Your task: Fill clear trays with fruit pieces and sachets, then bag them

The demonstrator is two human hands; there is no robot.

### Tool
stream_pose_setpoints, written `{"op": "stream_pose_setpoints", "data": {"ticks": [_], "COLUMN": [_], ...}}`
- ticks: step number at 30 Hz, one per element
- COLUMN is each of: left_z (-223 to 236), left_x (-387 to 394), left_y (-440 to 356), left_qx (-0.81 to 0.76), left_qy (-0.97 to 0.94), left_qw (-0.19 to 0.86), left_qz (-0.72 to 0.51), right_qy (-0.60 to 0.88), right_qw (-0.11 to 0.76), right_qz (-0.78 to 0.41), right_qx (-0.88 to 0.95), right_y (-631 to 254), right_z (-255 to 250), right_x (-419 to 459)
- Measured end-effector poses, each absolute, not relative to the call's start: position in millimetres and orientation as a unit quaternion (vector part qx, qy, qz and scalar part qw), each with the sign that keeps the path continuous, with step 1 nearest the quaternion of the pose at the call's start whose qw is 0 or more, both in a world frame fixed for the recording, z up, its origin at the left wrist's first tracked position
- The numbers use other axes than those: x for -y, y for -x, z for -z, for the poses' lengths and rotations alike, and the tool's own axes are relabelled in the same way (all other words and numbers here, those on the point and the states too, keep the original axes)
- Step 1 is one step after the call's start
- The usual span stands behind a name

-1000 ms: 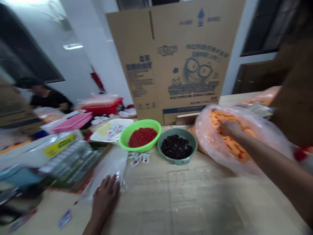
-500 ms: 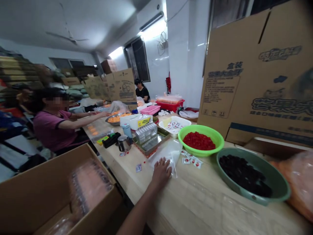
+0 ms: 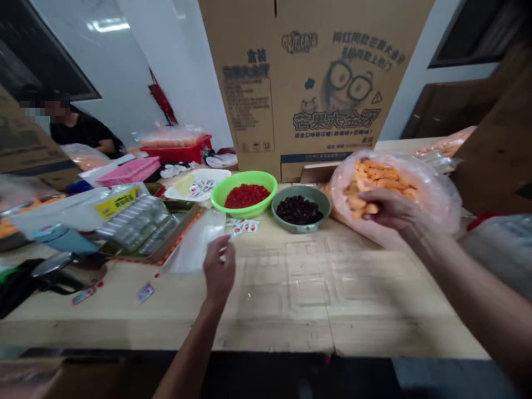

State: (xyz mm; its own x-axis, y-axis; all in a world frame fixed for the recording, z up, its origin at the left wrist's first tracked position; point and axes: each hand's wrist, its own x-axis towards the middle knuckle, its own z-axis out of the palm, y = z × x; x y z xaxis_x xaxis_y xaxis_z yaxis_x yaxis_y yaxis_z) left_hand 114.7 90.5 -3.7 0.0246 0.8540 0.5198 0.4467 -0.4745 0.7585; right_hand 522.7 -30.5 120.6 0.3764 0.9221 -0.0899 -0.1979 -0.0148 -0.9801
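My right hand (image 3: 393,209) is closed around several orange pieces (image 3: 363,204), at the mouth of a clear plastic bag (image 3: 436,188) filled with more of the same. Over the table my left hand (image 3: 219,269) hovers with fingers loosely curled and apart; a small pale spot shows between them, too blurred to name. It is beside a clear plastic sheet or bag (image 3: 193,249) and close to several small printed sachets (image 3: 245,226). Transparent compartmented trays (image 3: 307,277), hard to make out, lie in front of me.
A green bowl (image 3: 269,177) holds red pieces; the grey-green bowl (image 3: 302,226) holds dark ones. Behind them stands a large cardboard box (image 3: 257,160). At left are a box of clear trays (image 3: 137,224), a white tray with sachets (image 3: 177,193) and a metal cup (image 3: 56,266). A person sits beyond.
My right hand has come up from inside the bag with orange pieces. My left hand has left the plastic sheet and moved right. The view swung left, then back.
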Motion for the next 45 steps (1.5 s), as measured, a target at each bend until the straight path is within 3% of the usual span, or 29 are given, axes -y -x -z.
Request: {"op": "stream_pose_setpoints", "data": {"ticks": [3, 6, 9, 15, 20, 27, 34, 45], "left_z": [-42, -64, -59, -31, -27, -17, -6, 15], "left_x": [-51, -41, -49, -66, -59, -15, -2, 2], "left_y": [-169, -199, -204, -194, -159, -104, -108, -127], "left_qx": [-0.389, -0.311, -0.288, -0.371, -0.43, -0.498, -0.536, -0.449], "left_qy": [-0.693, -0.711, -0.704, -0.538, -0.449, -0.605, -0.698, -0.819], "left_qw": [0.412, 0.529, 0.575, 0.639, 0.685, 0.55, 0.423, 0.323], "left_qz": [-0.445, -0.343, -0.301, -0.405, -0.381, -0.288, -0.215, -0.151], "right_qy": [0.449, 0.404, 0.385, 0.38, 0.421, 0.467, 0.456, 0.495], "right_qw": [0.532, 0.479, 0.457, 0.455, 0.473, 0.491, 0.448, 0.461], "right_qz": [-0.636, -0.71, -0.743, -0.752, -0.713, -0.674, -0.705, -0.687], "right_qx": [0.333, 0.321, 0.302, 0.288, 0.299, 0.294, 0.307, 0.267], "right_y": [-450, -399, -378, -374, -380, -383, -338, -310], "right_z": [-87, -54, -31, -14, -8, -10, -3, 14], "right_x": [26, 23, 21, 17, 27, 55, 69, 62]}}
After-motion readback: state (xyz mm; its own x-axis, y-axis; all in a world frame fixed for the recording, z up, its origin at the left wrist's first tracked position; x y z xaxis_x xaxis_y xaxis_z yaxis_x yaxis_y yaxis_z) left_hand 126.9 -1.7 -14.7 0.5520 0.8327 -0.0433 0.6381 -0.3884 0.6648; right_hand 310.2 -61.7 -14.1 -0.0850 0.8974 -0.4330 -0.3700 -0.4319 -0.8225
